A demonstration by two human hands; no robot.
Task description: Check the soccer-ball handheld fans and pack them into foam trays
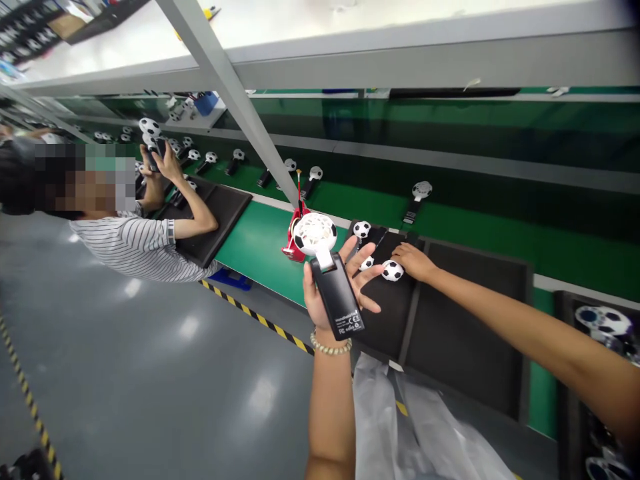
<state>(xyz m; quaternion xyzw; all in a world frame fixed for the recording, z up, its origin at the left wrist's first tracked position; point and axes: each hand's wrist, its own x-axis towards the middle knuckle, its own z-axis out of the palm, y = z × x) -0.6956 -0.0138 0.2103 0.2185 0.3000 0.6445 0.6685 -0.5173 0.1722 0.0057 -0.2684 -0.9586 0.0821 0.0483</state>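
Note:
My left hand [327, 300] holds a handheld fan [337, 293] up in front of me. The fan's black body, printed with white text, rests against the palm with the thumb along one side, while the other fingers are spread behind it. Its white round head has black football patches. Over the black tray [385, 320], my right hand [413, 261] has its fingers curled down around the dark handle of another football-headed fan [393, 270]; the fingertips are partly hidden. Two more fans with football heads, one of them at the tray's far corner [362, 230], lie beside it.
A red tool holder [295, 243] stands behind the held fan. Several fans lie along the green conveyor belt [465, 220]. A slanted grey post [235, 100] rises to an overhead shelf. To the left, a co-worker in a striped shirt [145, 240] handles fans. A second tray [590, 373] is at right.

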